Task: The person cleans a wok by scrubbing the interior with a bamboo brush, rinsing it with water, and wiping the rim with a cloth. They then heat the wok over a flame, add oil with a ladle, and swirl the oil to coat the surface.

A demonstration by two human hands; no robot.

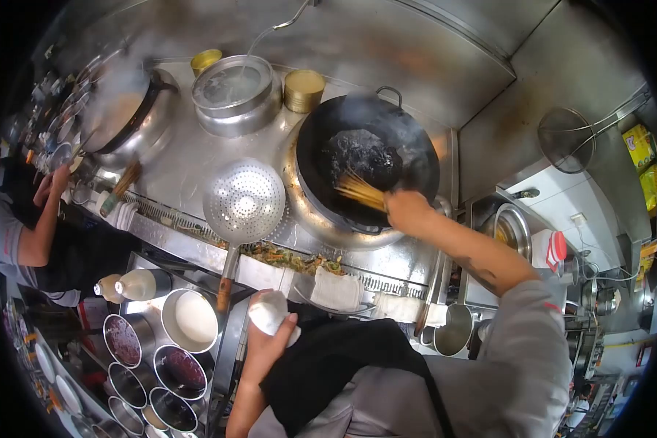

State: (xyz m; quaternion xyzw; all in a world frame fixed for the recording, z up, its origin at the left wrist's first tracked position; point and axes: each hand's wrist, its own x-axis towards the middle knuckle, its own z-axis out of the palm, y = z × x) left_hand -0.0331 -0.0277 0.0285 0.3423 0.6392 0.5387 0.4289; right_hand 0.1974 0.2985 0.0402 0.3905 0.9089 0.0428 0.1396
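Observation:
My right hand (409, 212) is closed around a bamboo wok brush (361, 191), its bristles down inside a black wok (423, 157). Dark liquid with pale foam and some steam shows in the wok's bottom. Close to my body, my left hand (271, 337) grips a folded white cloth (269, 312). Between the hands and to the left, a large perforated skimmer (244, 201) lies across the stove's front, its wooden handle pointing toward me. Food scraps (292, 259) lie along the drain channel.
A lidded-looking metal pot (237, 120) under a running tap and a gold tin (304, 91) stand behind. Steel containers (128, 339) of ingredients and squeeze bottles (140, 285) sit at lower left. A co-worker's arm (40, 226) reaches over another steaming wok (117, 120). A strainer (566, 139) hangs at right.

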